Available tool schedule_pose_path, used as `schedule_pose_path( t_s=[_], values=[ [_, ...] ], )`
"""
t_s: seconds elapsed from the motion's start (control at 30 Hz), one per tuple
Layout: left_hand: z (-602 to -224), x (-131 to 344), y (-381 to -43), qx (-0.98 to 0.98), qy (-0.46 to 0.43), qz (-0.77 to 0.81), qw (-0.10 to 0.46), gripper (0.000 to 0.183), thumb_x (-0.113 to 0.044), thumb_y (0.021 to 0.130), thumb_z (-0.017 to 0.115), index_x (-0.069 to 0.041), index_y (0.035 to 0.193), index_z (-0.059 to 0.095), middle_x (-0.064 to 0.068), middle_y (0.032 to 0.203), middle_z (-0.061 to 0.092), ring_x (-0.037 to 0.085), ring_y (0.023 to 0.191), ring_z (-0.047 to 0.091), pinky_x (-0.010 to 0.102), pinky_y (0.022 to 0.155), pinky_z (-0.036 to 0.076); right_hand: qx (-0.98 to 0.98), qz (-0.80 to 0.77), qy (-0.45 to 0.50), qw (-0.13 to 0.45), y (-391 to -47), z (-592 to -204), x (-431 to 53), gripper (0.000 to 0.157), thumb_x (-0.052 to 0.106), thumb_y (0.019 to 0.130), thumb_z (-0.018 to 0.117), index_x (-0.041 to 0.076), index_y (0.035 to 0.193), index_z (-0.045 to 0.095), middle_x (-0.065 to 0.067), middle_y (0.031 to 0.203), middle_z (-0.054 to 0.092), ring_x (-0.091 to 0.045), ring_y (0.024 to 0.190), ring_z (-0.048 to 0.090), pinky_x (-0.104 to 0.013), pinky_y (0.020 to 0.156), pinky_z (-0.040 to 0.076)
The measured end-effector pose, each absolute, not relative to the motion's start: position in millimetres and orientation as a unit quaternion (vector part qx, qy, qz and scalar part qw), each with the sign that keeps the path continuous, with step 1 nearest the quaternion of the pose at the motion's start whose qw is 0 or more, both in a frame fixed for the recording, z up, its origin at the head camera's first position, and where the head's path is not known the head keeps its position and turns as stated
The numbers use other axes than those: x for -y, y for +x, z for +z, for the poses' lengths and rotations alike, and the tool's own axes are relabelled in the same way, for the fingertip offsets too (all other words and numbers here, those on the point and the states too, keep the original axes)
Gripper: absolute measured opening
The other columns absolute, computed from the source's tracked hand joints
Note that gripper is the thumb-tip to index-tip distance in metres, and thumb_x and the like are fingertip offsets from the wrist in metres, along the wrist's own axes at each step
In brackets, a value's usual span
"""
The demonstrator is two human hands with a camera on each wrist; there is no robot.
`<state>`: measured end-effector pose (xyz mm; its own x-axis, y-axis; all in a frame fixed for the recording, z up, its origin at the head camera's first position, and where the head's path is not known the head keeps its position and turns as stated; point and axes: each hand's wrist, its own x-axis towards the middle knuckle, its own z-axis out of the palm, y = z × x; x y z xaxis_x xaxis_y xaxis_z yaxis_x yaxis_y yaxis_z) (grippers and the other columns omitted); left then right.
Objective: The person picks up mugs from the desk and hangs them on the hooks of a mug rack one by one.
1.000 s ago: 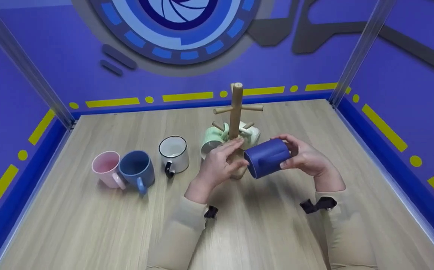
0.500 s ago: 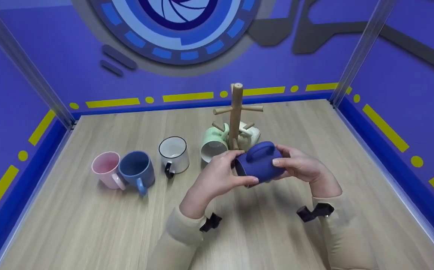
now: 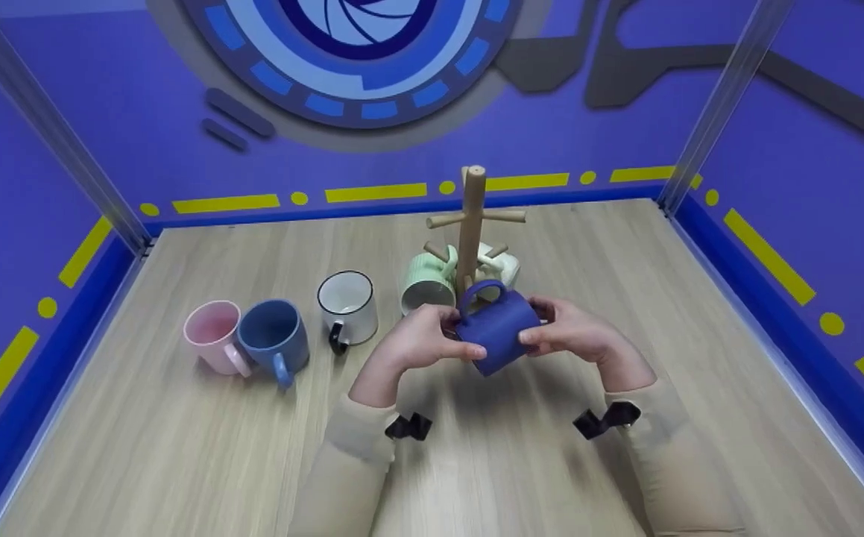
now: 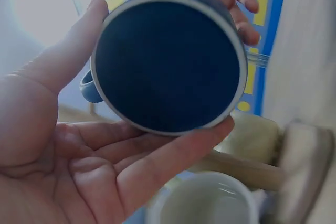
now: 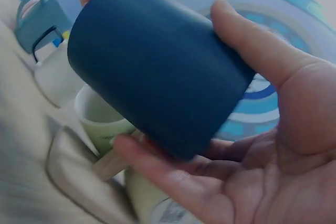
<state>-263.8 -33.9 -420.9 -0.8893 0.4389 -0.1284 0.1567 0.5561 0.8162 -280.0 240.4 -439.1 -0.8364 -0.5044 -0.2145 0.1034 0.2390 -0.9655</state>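
Note:
A dark blue mug (image 3: 497, 339) is tilted in the air in front of the wooden mug stand (image 3: 473, 231), its handle at the upper left. My left hand (image 3: 423, 339) holds the mug's left end between thumb and fingers. On the other end, my right hand (image 3: 573, 333) grips with thumb and fingers. The left wrist view faces the mug's round, pale-edged end (image 4: 170, 66). Its smooth side (image 5: 157, 61) fills the right wrist view. Behind the hands, a light green mug (image 3: 427, 282) and a whitish mug (image 3: 506, 270) hang low on the stand.
To the left stand a pink mug (image 3: 212, 335), a blue-grey mug (image 3: 273, 335) and a white mug with a black rim and handle (image 3: 349, 306). Upper pegs (image 3: 505, 216) stick out from the stand. Blue panels (image 3: 372, 164) enclose the wooden tabletop (image 3: 178, 447).
Both hands have turned the dark blue mug, so its handle came into view and swung to the upper left. The mug and right hand shifted left. The left hand has taken hold of the mug.

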Motion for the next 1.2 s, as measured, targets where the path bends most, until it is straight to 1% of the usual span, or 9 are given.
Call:
schedule_pose_path(
  t_s=[0.13,0.23,0.4,0.53,0.67,0.8,1.0,1.1,1.2],
  values=[
    [-435.4,33.7,-275.6,-0.867,0.16,0.441,0.167,0.063,-0.041,0.079,0.089,0.001,0.122,0.07,0.014,0.114,0.077,0.023,0.1,0.07,0.042,0.091,0.059,-0.745,-0.62,-0.098,0.226,-288.1,-450.8,-233.0,0.084,0.026,0.087,0.081,-0.009,0.149,0.037,-0.031,0.151,0.042,-0.028,0.117,0.063,-0.04,0.092,0.063],
    [-443.5,33.7,-281.5,-0.873,0.144,0.439,0.157,0.056,-0.041,0.08,0.089,0.0,0.115,0.074,0.013,0.107,0.078,0.02,0.093,0.069,0.039,0.086,0.058,-0.745,-0.629,-0.076,0.209,-292.8,-459.7,-227.2,0.081,0.026,0.09,0.078,-0.008,0.151,0.036,-0.029,0.152,0.042,-0.03,0.123,0.06,-0.047,0.097,0.06],
    [-449.7,34.3,-285.3,-0.886,0.121,0.424,0.14,0.05,-0.041,0.08,0.088,0.0,0.105,0.076,0.012,0.099,0.078,0.017,0.083,0.063,0.033,0.077,0.053,-0.743,-0.64,-0.053,0.189,-297.1,-472.2,-219.4,0.075,0.023,0.092,0.074,-0.008,0.15,0.038,-0.028,0.148,0.046,-0.028,0.12,0.06,-0.054,0.1,0.057],
    [-451.6,34.5,-286.6,-0.893,0.104,0.419,0.125,0.047,-0.04,0.08,0.089,0.0,0.102,0.077,0.01,0.095,0.077,0.016,0.08,0.059,0.031,0.074,0.05,-0.731,-0.656,-0.052,0.179,-299.2,-479.0,-215.2,0.072,0.02,0.093,0.072,-0.011,0.148,0.039,-0.027,0.145,0.047,-0.023,0.114,0.062,-0.052,0.099,0.059],
    [-453.2,33.7,-287.4,-0.892,0.085,0.427,0.121,0.045,-0.039,0.079,0.09,-0.001,0.1,0.076,0.007,0.091,0.075,0.017,0.079,0.057,0.031,0.073,0.048,-0.716,-0.673,-0.052,0.178,-301.5,-484.2,-213.0,0.07,0.019,0.094,0.07,-0.012,0.149,0.038,-0.024,0.141,0.049,-0.019,0.112,0.062,-0.05,0.099,0.059],
    [-454.5,30.9,-287.0,-0.889,0.066,0.436,0.121,0.043,-0.038,0.079,0.09,-0.001,0.099,0.077,0.005,0.09,0.073,0.017,0.079,0.055,0.031,0.073,0.047,-0.706,-0.686,-0.04,0.173,-303.1,-489.3,-211.2,0.069,0.018,0.095,0.069,-0.012,0.148,0.038,-0.023,0.14,0.049,-0.019,0.111,0.062,-0.049,0.099,0.059],
    [-452.8,28.0,-284.9,-0.896,0.048,0.43,0.096,0.038,-0.035,0.079,0.09,-0.002,0.093,0.076,0.005,0.089,0.071,0.016,0.079,0.054,0.032,0.072,0.048,-0.7,-0.695,-0.019,0.164,-304.0,-494.5,-207.0,0.071,0.019,0.094,0.07,-0.013,0.149,0.036,-0.025,0.143,0.047,-0.019,0.109,0.065,-0.048,0.1,0.058],
    [-452.1,26.6,-283.7,-0.9,0.044,0.425,0.084,0.037,-0.034,0.078,0.091,-0.003,0.091,0.075,0.005,0.088,0.071,0.016,0.077,0.055,0.032,0.07,0.047,-0.701,-0.694,-0.009,0.165,-304.0,-495.2,-206.0,0.072,0.02,0.094,0.071,-0.013,0.148,0.037,-0.023,0.139,0.051,-0.018,0.104,0.066,-0.044,0.095,0.06],
    [-452.2,25.4,-282.5,-0.904,0.044,0.419,0.075,0.037,-0.034,0.079,0.091,-0.003,0.093,0.075,0.007,0.091,0.074,0.016,0.078,0.055,0.032,0.071,0.048,-0.7,-0.694,-0.002,0.168,-304.4,-495.5,-206.2,0.07,0.02,0.094,0.072,-0.012,0.146,0.039,-0.018,0.131,0.056,-0.016,0.098,0.067,-0.04,0.088,0.061]
  ],
)
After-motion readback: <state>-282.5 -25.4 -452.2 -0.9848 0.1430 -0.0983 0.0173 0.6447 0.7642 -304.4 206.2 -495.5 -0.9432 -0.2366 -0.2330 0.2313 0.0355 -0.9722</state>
